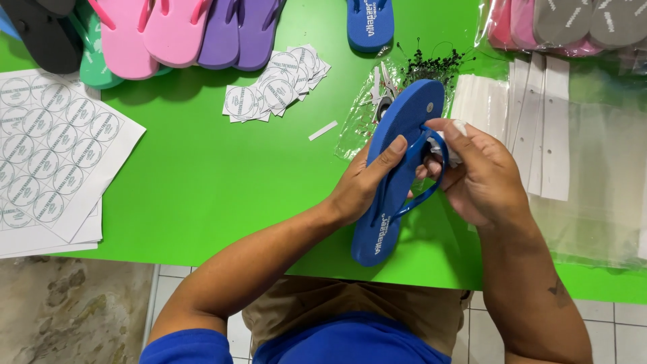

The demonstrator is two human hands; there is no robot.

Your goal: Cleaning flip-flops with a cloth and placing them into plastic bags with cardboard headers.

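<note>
**Blue sandal held over a crowded green table**

We hold a blue sandal (pixel 394 182) in both hands above the near edge of the green table (pixel 202 182). Our left hand (pixel 367 182) is closed around its side, thumb laid along the sole. Our right hand (pixel 475 172) is curled at the strap (pixel 431 178), fingers pinching there with something small and white; what it is we cannot tell.

Around us the table is busy. Just behind the sandal's toe lie a clear bag (pixel 367 125), small pliers (pixel 383 94) and a heap of black ties (pixel 431 67). To the right, white card strips (pixel 539 128) and clear sleeves (pixel 593 202) spread out, close beside our right hand. Bagged sandals (pixel 573 27) fill the far right corner. Another blue sandal (pixel 369 23) sits at the far edge, and a row of pink, purple, green and black sandals (pixel 175 30) crowds the far left. Cut round stickers (pixel 276 84) and a paper slip (pixel 323 131) lie mid-table; sticker sheets (pixel 50 155) overhang the left near edge.

The widest bare stretch lies left of the sandal, between the sheets and our left forearm. The near edge runs under our wrists, with tiled floor (pixel 627 330) below.
</note>
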